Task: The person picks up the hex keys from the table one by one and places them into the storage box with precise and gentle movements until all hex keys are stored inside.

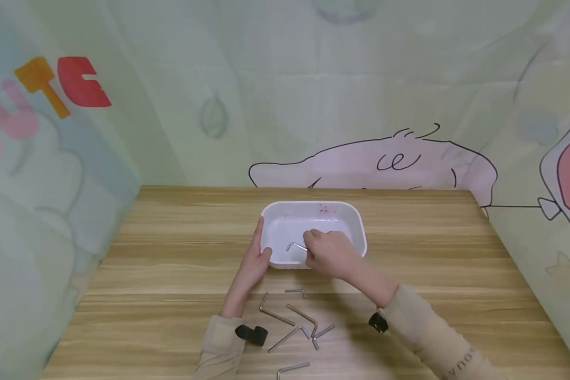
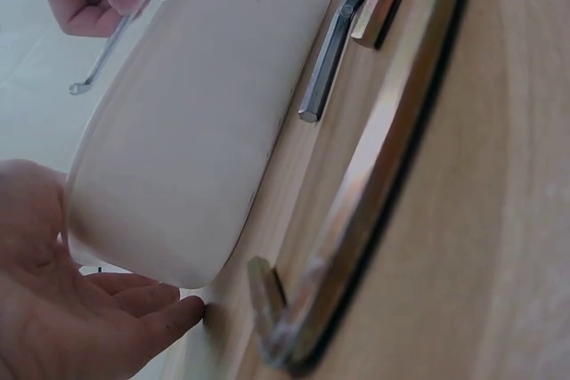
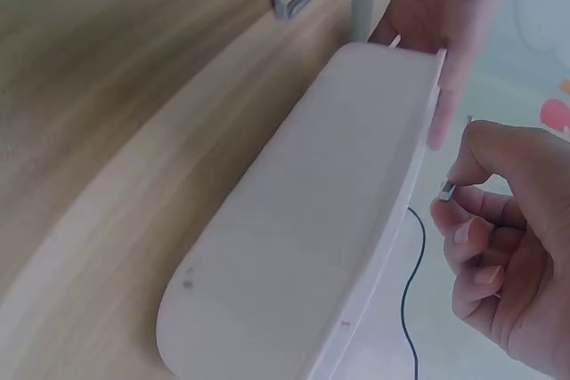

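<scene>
A white rectangular tray (image 1: 285, 227) with rounded corners stands on the wooden table. My left hand (image 1: 254, 262) grips its left end, thumb at the rim and fingers along the outer wall. Over the tray's inside, my right hand (image 1: 332, 253) pinches a silver hex key (image 1: 298, 245) between thumb and forefinger. The key's short bent end points left and down. In the right wrist view only the near tip of the hex key (image 3: 446, 191) shows beyond the fingers. Small red marks (image 1: 324, 209) dot the tray's far inner wall.
Several loose hex keys lie on the table in front of the tray: a small silver one (image 1: 294, 290) nearest it, bronze ones (image 1: 277, 317) behind a crossed group, and a silver one (image 1: 293, 367) at the front. A printed cloth backdrop (image 1: 275, 105) rises behind the table (image 1: 171, 237).
</scene>
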The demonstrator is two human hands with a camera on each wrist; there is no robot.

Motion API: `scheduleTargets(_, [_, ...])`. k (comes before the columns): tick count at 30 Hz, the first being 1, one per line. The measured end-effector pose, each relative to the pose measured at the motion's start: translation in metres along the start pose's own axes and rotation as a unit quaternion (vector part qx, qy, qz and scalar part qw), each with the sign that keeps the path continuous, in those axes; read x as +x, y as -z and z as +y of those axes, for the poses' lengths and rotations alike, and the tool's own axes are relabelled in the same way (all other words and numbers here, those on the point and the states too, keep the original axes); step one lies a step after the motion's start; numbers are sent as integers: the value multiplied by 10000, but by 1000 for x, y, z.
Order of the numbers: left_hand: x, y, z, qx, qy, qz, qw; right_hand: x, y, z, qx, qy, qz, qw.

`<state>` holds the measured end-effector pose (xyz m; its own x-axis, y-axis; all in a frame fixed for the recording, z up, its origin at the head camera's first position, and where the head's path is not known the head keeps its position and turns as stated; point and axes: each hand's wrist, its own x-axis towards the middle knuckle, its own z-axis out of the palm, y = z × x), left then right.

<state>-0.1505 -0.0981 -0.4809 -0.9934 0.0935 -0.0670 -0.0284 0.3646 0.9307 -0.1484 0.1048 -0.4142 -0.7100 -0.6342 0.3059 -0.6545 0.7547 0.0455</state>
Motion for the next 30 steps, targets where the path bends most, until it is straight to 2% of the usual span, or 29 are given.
scheduleTargets(6, [1,1,-1,38,14,-84,10000,13,-3,8,126,63,-389,9991])
scheduleTargets(11, [1,1,0,-19,19,-124,9999,25,-8,16,319,-86,-775,9964])
scheduleTargets(17, [0,3,-1,-86,59,-148,9998,36,-10,21,508,-114,-978,9938])
scheduleTargets(24, [0,3,0,-18,20,-88,10000,48,-15,25,740,-290,-1406,9869])
scheduleTargets(30, [0,2,0,-31,14,-111,9999,56,-26,31,708,-436,-1908,9781])
